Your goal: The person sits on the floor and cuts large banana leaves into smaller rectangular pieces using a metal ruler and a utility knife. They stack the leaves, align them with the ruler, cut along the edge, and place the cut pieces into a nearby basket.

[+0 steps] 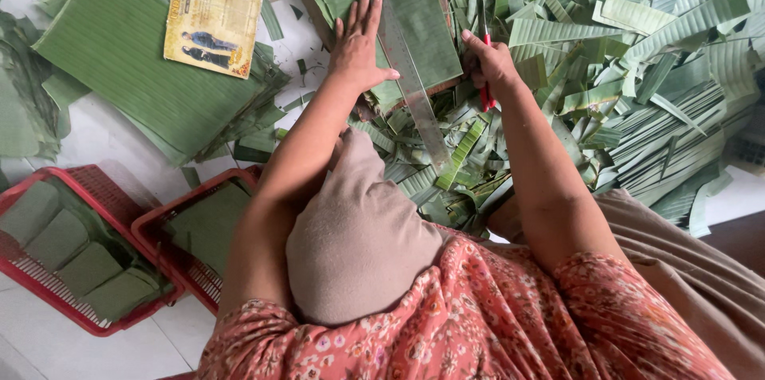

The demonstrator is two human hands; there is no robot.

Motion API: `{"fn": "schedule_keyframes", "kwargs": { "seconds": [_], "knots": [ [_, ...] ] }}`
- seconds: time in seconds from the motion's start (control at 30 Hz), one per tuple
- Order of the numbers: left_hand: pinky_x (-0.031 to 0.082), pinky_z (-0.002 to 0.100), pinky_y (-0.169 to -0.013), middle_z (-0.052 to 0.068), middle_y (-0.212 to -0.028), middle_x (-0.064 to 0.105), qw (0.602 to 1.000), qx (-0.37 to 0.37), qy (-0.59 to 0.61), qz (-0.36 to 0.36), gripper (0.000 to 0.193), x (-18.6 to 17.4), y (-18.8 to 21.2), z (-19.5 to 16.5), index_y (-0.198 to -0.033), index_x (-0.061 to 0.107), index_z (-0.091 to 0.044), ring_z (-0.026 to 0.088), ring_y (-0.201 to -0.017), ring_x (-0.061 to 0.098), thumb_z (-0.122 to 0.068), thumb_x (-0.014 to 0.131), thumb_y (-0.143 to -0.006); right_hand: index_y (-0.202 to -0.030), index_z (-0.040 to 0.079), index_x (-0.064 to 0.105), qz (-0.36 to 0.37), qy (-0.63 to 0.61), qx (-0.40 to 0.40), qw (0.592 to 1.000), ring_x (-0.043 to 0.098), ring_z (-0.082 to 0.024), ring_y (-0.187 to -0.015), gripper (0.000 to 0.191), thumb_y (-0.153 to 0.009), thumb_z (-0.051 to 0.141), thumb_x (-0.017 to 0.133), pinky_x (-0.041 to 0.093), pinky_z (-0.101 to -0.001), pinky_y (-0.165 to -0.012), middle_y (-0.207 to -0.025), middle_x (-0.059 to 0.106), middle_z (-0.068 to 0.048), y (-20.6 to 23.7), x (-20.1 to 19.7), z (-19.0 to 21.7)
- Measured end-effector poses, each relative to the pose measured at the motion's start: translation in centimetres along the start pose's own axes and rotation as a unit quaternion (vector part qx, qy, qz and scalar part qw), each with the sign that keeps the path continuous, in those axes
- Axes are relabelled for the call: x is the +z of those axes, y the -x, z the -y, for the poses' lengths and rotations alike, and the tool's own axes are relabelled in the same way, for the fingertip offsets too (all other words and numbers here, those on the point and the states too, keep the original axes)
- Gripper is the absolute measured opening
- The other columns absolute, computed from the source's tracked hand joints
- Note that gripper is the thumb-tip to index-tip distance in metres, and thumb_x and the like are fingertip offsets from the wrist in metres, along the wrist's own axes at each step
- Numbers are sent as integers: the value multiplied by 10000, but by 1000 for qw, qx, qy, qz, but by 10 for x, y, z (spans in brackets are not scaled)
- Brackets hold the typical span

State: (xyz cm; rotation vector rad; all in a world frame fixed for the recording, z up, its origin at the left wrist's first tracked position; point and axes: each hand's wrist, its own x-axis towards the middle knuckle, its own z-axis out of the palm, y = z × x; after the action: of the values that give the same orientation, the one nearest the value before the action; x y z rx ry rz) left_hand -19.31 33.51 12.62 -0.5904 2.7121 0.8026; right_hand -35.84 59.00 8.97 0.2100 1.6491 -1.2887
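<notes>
My left hand (pixel 358 41) lies flat, fingers spread, on a long metal ruler (pixel 402 61) and the stacked banana leaf sheets (pixel 422 9) under it. My right hand (pixel 490 61) is closed around a red-handled cutter (pixel 485 69), held at the right edge of that leaf stack, next to the ruler. The ruler runs diagonally from the top centre down towards my lap.
A heap of cut leaf strips (pixel 637 69) covers the right side. A trimmed leaf pile (pixel 127 61) with a printed yellow card (pixel 213 7) lies left. Two red baskets (pixel 88 256) (pixel 163 229) holding folded leaves stand lower left on the white floor.
</notes>
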Motion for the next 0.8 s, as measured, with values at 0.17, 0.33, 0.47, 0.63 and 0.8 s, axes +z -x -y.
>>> {"fn": "schedule_keyframes", "kwargs": {
  "seconds": [0.17, 0.33, 0.47, 0.63, 0.8],
  "knots": [
    [102, 543, -1281, 121, -1720, 19, 1000, -9, 1, 4, 1480, -2, -1, -2, -1630, -25, -186, 322, -1588, 100, -445, 1000, -593, -652, 56, 578, -7, 7, 5, 1000, 389, -127, -377, 605, -901, 586, 731, 280, -288, -369, -571, 561, -69, 0, 2, 2],
    [100, 558, -1276, 145, -1713, 22, 1000, -6, 6, 2, 1500, -5, 0, -5, -1626, -23, -162, 351, -1584, 91, -442, 1007, -571, -649, 54, 576, -16, 6, 4, 1000, 403, -137, -373, 597, -906, 570, 729, 296, -293, -368, -571, 570, -83, -2, 4, 1],
    [101, 576, -1270, 154, -1709, 11, 1000, -2, 8, 9, 1522, -10, 2, -5, -1618, -20, -147, 367, -1579, 86, -445, 1012, -540, -790, 37, 582, 7, -44, 4, 999, 419, -121, -420, 480, -985, 450, 729, 304, -269, -392, -640, 588, -83, 4, 3, -3],
    [103, 589, -1262, 146, -1706, 2, 1000, -2, 14, 11, 1523, -11, 2, -5, -1619, -20, -148, 366, -1584, 71, -447, 1011, -540, -1138, 80, 455, 24, -20, -66, 997, 528, -135, -569, 331, -904, -8, 671, 417, -280, -454, -802, 551, -68, 34, -14, 21],
    [97, 589, -1271, 142, -1710, 4, 1000, -5, 11, 11, 1524, -9, 3, -4, -1621, -22, -142, 367, -1586, 65, -431, 1013, -540, -1421, 101, 392, -70, -23, -224, 972, 726, -192, -820, 345, -1107, 213, 478, 681, -382, -707, -1001, 686, -106, 77, -42, 99]
  ]
}}
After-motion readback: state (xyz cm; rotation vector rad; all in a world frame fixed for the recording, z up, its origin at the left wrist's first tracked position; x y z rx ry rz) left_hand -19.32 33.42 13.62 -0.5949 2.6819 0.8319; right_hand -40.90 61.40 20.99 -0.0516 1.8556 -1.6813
